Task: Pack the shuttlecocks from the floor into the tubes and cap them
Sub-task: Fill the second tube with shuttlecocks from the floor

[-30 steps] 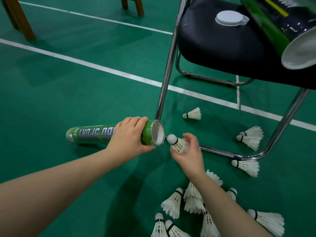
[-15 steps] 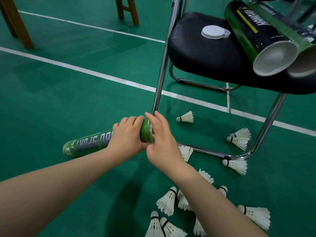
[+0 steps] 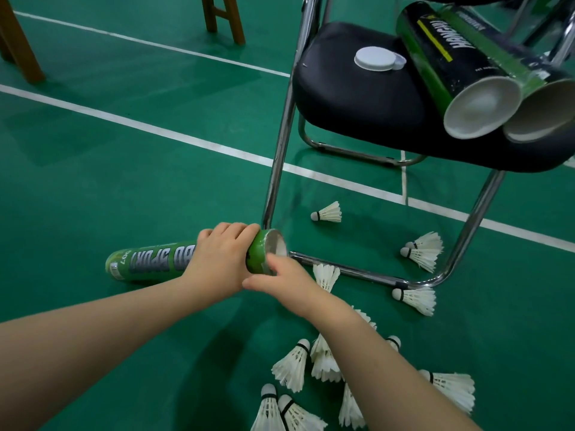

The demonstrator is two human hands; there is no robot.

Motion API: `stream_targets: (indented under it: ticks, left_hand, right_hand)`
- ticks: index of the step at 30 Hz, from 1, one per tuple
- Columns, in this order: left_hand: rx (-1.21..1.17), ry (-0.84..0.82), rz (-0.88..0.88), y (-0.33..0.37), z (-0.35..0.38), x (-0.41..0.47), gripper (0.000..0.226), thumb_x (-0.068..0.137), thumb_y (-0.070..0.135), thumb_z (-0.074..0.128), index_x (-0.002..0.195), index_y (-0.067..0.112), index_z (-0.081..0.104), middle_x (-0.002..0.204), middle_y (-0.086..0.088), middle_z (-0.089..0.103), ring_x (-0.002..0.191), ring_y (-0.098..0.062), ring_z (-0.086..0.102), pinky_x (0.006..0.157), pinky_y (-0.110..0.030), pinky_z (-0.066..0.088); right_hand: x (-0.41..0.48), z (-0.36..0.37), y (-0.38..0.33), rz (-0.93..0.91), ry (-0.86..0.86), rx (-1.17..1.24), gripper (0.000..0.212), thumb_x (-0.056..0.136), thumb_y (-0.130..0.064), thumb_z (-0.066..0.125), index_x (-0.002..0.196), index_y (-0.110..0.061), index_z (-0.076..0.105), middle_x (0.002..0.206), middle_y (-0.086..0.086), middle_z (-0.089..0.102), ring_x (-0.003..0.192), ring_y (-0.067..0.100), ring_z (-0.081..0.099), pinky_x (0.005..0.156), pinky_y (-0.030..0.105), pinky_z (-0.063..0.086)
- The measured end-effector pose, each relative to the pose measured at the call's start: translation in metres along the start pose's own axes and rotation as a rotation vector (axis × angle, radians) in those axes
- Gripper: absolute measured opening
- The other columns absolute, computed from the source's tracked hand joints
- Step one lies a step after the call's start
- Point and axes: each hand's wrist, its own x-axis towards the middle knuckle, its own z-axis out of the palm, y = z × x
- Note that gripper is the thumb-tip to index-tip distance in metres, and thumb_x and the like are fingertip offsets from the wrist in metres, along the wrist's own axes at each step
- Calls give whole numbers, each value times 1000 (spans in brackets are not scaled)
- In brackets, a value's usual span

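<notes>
My left hand point(image 3: 222, 258) grips a green shuttlecock tube point(image 3: 149, 262) near its open end; the tube lies almost level just above the green floor. My right hand point(image 3: 287, 281) sits at the lower rim of the tube's mouth with its fingertips touching it and nothing visible in its fingers. Several white feather shuttlecocks lie loose on the floor: one point(image 3: 326, 212) beyond the tube, one point(image 3: 325, 275) beside my right hand, a pair point(image 3: 423, 250) and a single point(image 3: 415, 298) by the chair's foot, and a pile point(image 3: 292, 365) under my right forearm.
A black-seated chair point(image 3: 357, 104) with chrome legs stands right behind the tube. On its seat lie two dark open tubes point(image 3: 451, 66) and white caps point(image 3: 376, 59). Wooden furniture legs point(image 3: 224, 17) stand at the back left. White court lines cross the floor.
My right hand carried a shuttlecock to the tube's mouth, pushed it in, and has now dropped back to the lower rim without it. The left hand kept its hold.
</notes>
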Motion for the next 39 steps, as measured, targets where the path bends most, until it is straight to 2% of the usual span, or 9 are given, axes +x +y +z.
stream_targets:
  ticks: [4,8,11,16,19,24,29,32,39]
  left_hand:
    - [0,5,79,7,8,-2,63,55,52,47,109,19,48,94,-4,64,82,-31,61,67,-40,44]
    - [-46,-44,-36,20,2,17,76,58,66,59,117,20,51,110,-1,59,102,-27,53,82,-42,40]
    - [-94,-55,-80,22,5,27,79,60,59,72,124,21,46,118,-1,53,110,-26,45,89,-41,35]
    - [-104,-47,-83,21,15,41,81,58,60,73,123,20,47,113,-1,54,106,-26,46,89,-40,38]
    - [-93,-34,-68,18,20,51,83,59,63,71,125,20,46,114,-1,54,107,-25,47,89,-40,39]
    - [-124,-70,-178,17,18,85,82,62,65,67,127,23,39,115,-1,50,105,-25,48,88,-38,42]
    - [-126,-72,-242,16,21,102,79,61,65,67,122,24,39,111,0,49,101,-25,48,85,-40,43]
    - [-105,-82,-228,17,26,101,82,61,66,66,125,24,37,112,1,48,103,-23,47,87,-39,43]
    - [-121,-75,-258,19,23,105,81,61,66,66,125,26,37,113,4,48,102,-19,47,88,-38,43]
  right_hand:
    - [1,-1,9,42,-54,37,28,59,-33,60,72,-8,57,68,-1,50,67,16,44,64,32,35]
    - [-2,-29,22,-120,540,574,7,80,-15,58,82,-20,63,78,-7,62,73,6,58,69,20,46]
    - [6,-57,48,26,782,443,13,92,-13,52,94,-22,61,91,-7,61,88,12,58,75,20,43]
    - [36,-90,115,290,593,-83,35,92,-18,48,127,-19,52,133,1,49,122,17,45,103,33,35]
    - [65,-117,139,373,437,-291,40,92,-20,49,132,-16,50,142,7,42,129,23,40,106,31,29]
    - [112,-147,139,453,463,-82,44,92,-26,52,135,-19,48,131,11,53,81,16,58,67,21,44]
    - [147,-152,147,441,476,-31,71,82,-29,70,142,-17,33,139,6,44,120,26,48,93,27,38]
    - [158,-155,155,427,467,-87,99,74,-31,78,149,-20,14,153,5,22,135,26,33,107,31,29]
    - [181,-168,176,411,433,-44,120,68,-42,81,150,-23,-3,157,8,8,140,29,22,114,37,21]
